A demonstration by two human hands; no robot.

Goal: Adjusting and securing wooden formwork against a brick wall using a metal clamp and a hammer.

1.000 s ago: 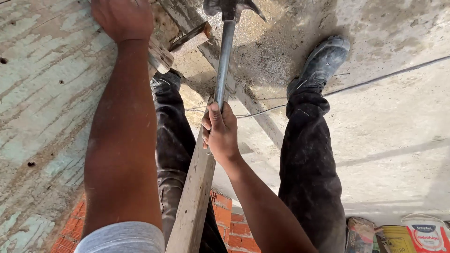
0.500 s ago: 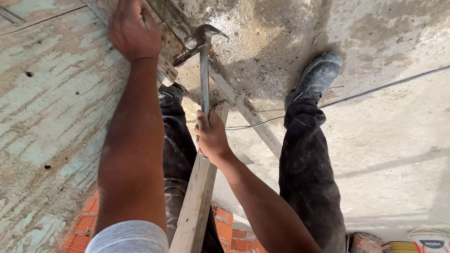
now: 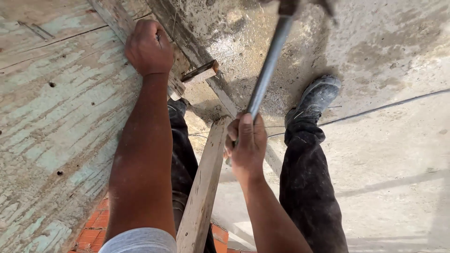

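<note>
Far left: weathered formwork board (image 3: 56, 117), flat planking with flaking pale green paint, nail holes and raw grey wood showing. Red hollow bricks (image 3: 91, 232) visible below its lower edge. Left hand (image 3: 149, 47) pressed on the board's upper edge, fingers curled together over the rim. Just right of it, a small wood block (image 3: 200, 71) juts out from the board edge. Centre: rough unpainted timber prop (image 3: 204, 187), square-edged, running up between the person's dark, dusty trousers. Right hand (image 3: 247, 145), fingers clamped round the smooth grey metal shaft of a hammer (image 3: 268, 70); its head is at the top edge, blurred. Right: mottled rough concrete floor (image 3: 389, 154), thin wire (image 3: 384, 108) lying across it, grey dusty shoe (image 3: 316, 96). No containers seen.
</note>
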